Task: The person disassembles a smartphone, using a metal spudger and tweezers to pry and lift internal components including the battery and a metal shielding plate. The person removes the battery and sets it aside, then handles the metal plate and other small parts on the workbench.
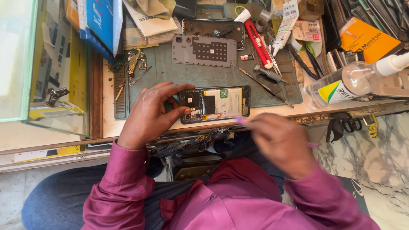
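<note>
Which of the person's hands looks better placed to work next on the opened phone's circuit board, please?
Probably the right hand: it holds a thin purple tool just below the opened phone, and is blurred. The left hand has its grip on the phone's board end, steadying it.

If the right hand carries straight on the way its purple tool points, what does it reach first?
Probably the opened phone. The right hand is blurred, but its thin purple tool aims up and left at the phone's lower edge, just short of it. The left hand grips the phone's camera end. Depth is uncertain.
</note>
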